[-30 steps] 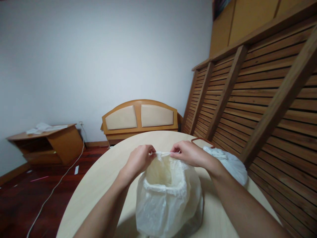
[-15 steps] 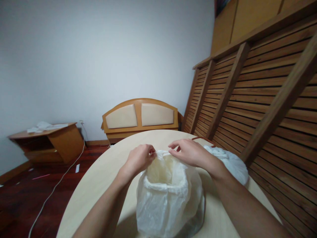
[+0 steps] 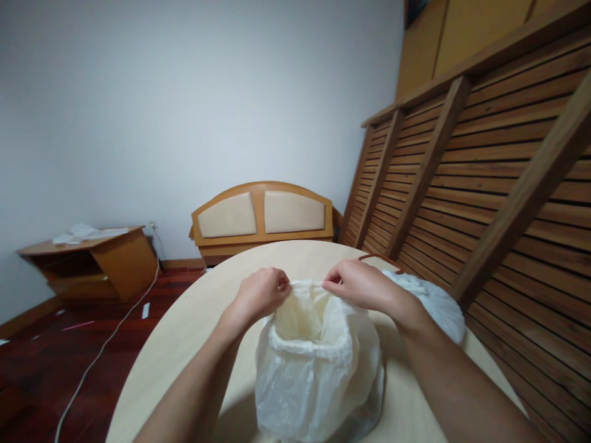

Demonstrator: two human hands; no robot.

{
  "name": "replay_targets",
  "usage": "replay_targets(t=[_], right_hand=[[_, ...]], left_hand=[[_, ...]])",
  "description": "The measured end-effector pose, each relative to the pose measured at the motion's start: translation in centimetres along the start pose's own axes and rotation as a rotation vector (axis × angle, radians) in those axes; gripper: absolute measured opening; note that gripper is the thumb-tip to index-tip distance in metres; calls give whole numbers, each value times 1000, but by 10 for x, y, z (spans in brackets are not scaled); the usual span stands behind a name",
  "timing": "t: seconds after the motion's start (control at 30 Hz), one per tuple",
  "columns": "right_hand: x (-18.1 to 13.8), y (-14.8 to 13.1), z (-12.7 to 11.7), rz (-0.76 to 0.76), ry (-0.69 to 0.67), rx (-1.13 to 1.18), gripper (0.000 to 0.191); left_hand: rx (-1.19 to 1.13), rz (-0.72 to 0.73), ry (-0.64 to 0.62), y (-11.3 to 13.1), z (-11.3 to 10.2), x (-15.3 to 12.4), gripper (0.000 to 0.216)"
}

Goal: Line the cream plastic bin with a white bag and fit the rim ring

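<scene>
Head camera view: left hand (image 3: 258, 295) and right hand (image 3: 357, 286), fingers pinched shut, stretch the far rim of a white plastic bag (image 3: 314, 369) standing on the round surface (image 3: 184, 344); hard pulling could tear the thin film.

You face a plain pale wall (image 3: 184, 92), dark red wooden floor (image 3: 41, 375), padded headboard (image 3: 263, 215), corner cabinet (image 3: 106, 264), slatted bed frame (image 3: 498, 172) leaning right.

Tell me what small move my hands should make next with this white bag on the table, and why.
Probably draw both hands apart a little to widen the mouth. The left hand and right hand each pinch the far rim of the white plastic bag, which stands open on the round table, and the strip of rim between them is bunched and narrow.
</scene>
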State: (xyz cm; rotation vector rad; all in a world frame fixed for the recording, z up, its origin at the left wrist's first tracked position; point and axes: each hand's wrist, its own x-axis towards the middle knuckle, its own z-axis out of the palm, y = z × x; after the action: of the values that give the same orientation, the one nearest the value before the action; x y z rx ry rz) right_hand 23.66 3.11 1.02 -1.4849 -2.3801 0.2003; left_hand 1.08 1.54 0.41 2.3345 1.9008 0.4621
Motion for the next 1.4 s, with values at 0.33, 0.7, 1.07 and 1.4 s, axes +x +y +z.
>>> replay_targets(t=[0.33, 0.7, 1.07, 1.4], right_hand=[[8, -14, 11, -152, 64, 156, 24], [8, -1, 12, -76, -21, 72, 18], [-2, -9, -1, -110, 58, 8, 22], [-1, -20, 1, -52, 106, -29, 26]], left_hand=[[-341, 193, 34, 2, 10, 11, 26], [-249, 82, -17, -9, 10, 13, 24], [-274, 146, 43, -4, 5, 7, 22], [-137, 201, 225, 15, -5, -5, 18]])
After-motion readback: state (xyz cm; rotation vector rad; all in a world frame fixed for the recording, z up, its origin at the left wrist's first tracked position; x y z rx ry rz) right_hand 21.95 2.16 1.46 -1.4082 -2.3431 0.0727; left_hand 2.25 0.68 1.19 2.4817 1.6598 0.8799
